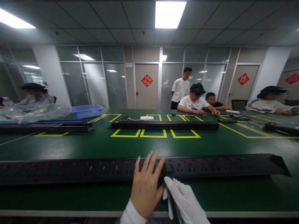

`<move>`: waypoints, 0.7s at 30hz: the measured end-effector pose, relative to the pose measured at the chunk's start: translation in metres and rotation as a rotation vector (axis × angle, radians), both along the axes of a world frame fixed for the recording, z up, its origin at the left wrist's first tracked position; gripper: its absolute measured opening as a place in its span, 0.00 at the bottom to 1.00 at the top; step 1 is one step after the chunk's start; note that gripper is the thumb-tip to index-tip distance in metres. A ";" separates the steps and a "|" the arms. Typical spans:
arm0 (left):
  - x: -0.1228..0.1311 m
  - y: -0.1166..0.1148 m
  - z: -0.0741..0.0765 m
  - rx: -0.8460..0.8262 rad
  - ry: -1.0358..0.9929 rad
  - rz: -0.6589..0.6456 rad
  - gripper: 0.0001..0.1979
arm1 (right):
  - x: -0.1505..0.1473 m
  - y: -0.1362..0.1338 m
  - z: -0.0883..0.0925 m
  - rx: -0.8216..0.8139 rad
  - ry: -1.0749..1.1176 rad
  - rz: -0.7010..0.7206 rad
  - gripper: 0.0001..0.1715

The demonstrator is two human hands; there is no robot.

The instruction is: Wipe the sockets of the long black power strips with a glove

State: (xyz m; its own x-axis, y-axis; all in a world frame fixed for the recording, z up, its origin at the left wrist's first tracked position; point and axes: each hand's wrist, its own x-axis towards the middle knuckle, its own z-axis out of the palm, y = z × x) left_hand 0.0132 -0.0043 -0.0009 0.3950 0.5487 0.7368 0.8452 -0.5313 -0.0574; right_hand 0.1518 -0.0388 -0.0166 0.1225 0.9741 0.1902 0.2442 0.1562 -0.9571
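Observation:
A long black power strip (205, 166) lies across the near part of the green table, with rows of sockets and small red lights or switches along it. My left hand (148, 179), bare, rests on the strip with its fingers stretched out and apart. Just right of its fingertips a black plug (168, 169) sits at one of the sockets; whether it is fully in, I cannot tell. My right hand (183, 197), in a white glove with a dotted grip, is closed around the plug's black cord (173, 205) right below the plug. The gloved fingertips are partly hidden.
Another black power strip (163, 125) lies farther back, with a white power bank (146, 118) and a phone (125, 118) behind it. To the left are metal rails (46, 127), a blue basket (86, 111) and clear plastic bags (44, 112). Several people sit or stand around the table.

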 end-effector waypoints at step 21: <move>0.000 -0.001 0.001 -0.011 0.000 -0.004 0.31 | -0.001 0.002 -0.009 0.033 0.038 0.004 0.30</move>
